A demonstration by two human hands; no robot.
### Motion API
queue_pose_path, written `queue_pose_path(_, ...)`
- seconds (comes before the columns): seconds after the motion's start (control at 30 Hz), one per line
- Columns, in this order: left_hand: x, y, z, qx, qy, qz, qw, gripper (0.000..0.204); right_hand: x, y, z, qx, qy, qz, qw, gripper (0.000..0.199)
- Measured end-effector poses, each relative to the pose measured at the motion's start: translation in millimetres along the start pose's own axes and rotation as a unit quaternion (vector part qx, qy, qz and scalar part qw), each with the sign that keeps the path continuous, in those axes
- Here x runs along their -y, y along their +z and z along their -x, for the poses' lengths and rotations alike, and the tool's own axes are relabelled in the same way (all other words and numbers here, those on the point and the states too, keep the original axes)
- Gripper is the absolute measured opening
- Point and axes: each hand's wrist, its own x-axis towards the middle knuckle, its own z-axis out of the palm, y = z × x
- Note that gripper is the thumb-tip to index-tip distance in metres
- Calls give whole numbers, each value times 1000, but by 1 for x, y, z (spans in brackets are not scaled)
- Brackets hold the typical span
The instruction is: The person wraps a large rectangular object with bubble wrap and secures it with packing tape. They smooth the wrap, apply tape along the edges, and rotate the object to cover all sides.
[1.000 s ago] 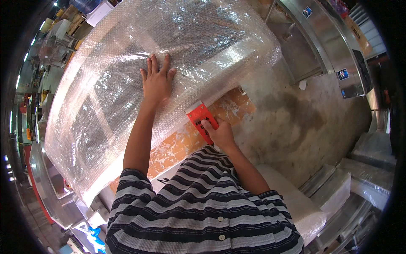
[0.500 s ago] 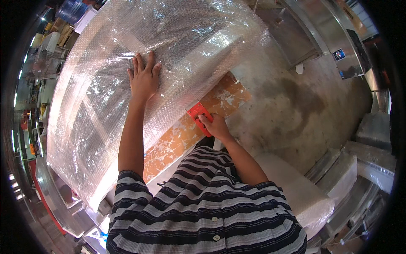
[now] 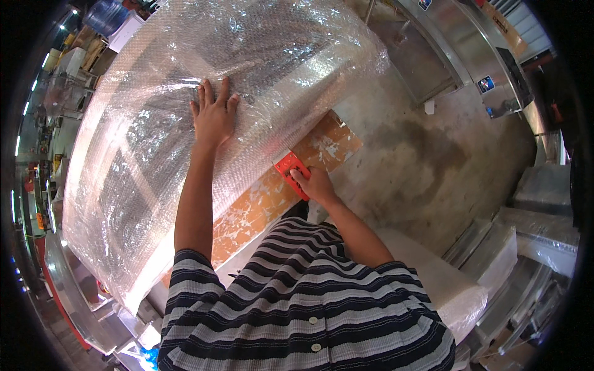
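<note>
A large object wrapped in clear bubble wrap (image 3: 154,68) covers a broad stretch in front of me. My left hand (image 3: 215,120) lies flat on the wrap, fingers spread and pointing away. My right hand (image 3: 317,185) is closed around a flat red-handled tool (image 3: 291,166) with dark markings. The tool's far end meets the near edge of the bubble wrap, and I cannot make out its exact kind. Beneath that edge shows an orange-brown board (image 3: 253,213) with white scuffed patches.
A stained concrete floor (image 3: 408,167) lies to the right. Beyond it stands stainless steel equipment (image 3: 445,37). A roll of bubble wrap (image 3: 442,287) rests by my right side, near wrapped metal units (image 3: 544,235). Far left are cluttered shelves and a blue water bottle (image 3: 106,17).
The view has shifted slightly. Both hands keep nearly the same places: the left flat on the wrap, the right gripping the red-handled tool at the wrap's edge.
</note>
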Motion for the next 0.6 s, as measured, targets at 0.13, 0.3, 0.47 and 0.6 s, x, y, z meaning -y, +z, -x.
queue_pose_path(0.13,0,-1,2,0,2,7,1000,61,-3,-1,3,-9,-16,3,1000,68)
queue_pose_path(0.3,0,0,1,-4,0,5,1000,60,1,-1,5,-10,0,-21,1000,69)
queue_pose_path(0.47,1,-1,-1,-1,1,5,1000,61,-12,0,4,0,10,6,1000,69)
queue_pose_path(0.6,2,3,5,-3,2,-8,1000,60,-4,-5,3,0,26,59,998,66)
